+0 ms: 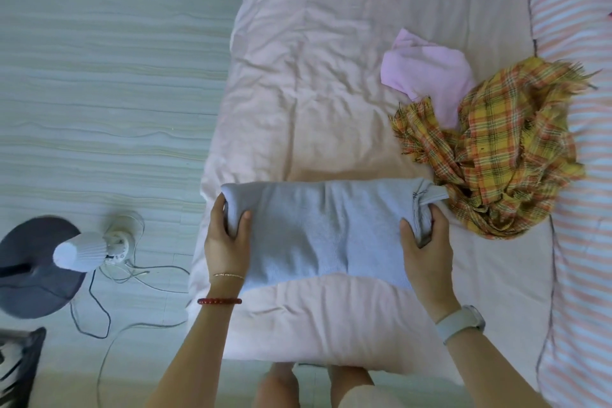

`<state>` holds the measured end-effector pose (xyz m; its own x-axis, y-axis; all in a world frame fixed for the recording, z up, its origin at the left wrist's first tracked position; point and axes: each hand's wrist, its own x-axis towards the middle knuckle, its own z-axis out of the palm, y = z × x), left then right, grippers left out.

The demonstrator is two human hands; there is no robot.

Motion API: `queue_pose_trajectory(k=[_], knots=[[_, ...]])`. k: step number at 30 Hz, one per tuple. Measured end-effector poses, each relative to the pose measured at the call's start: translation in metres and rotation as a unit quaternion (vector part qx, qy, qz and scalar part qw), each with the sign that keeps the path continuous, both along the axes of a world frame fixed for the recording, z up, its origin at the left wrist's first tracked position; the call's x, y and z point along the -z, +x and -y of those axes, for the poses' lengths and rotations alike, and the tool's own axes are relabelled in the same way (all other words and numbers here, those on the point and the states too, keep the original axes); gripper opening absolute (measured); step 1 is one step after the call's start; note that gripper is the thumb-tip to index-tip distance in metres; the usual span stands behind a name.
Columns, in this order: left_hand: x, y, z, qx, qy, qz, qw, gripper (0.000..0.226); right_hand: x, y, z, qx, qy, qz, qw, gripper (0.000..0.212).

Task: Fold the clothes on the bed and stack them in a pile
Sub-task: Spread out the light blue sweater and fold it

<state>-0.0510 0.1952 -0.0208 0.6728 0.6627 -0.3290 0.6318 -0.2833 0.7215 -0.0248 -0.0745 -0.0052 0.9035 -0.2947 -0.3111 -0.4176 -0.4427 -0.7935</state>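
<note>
Knees [298, 384] show at the bottom edge, tucked against the near side of the bed [331, 26] with its pale pink cover. From where I watch, both forearms reach out over that cover. My left hand [227, 238] grips the left end of a grey garment [324, 232] — thumb on top, fingers curled round the folded edge. My right hand [427, 248] clamps the right end the same way, bunching the cloth near a seam. That garment lies folded into a wide band across the near part of the bed, between the two hands. On the left wrist I see a red bead bracelet [219, 301] and a thin gold chain [228, 275]; on the right wrist, a pale watch band [460, 325].

Just beyond the right hand sits a crumpled yellow plaid scarf [503, 156], touching the grey garment's right end. A lilac cloth [427, 73] lies unfolded at the far side of the scarf, partly under it. A striped pink and white blanket [576, 43] runs along the right edge.

On the floor [99, 76] to the left stands a small white fan [92, 250] on a dark round base [29, 278], with cables [109, 334] trailing near it.
</note>
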Motion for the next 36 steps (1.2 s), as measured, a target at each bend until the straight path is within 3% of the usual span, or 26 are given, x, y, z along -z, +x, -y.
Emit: queue_pose_trajectory(k=[10,23,28,36], knots=[[-0.075,-0.099,-0.110,-0.094,-0.014,0.017,0.995,0.046,-0.073,-0.053,-0.111,-0.122,-0.031,-0.009,0.992,0.048],[-0.151,-0.247,-0.376,-0.127,0.014,0.019,0.992,0.050,-0.100,-0.159,-0.387,-0.180,0.052,-0.033,0.982,0.043],[-0.162,-0.217,-0.417,-0.151,-0.004,0.052,0.987,0.048,-0.118,-0.133,-0.456,-0.199,0.069,0.002,0.977,0.044],[-0.172,-0.072,-0.419,-0.053,-0.030,0.080,0.995,0.048,-0.143,-0.032,-0.491,-0.165,0.055,0.048,0.984,0.045]])
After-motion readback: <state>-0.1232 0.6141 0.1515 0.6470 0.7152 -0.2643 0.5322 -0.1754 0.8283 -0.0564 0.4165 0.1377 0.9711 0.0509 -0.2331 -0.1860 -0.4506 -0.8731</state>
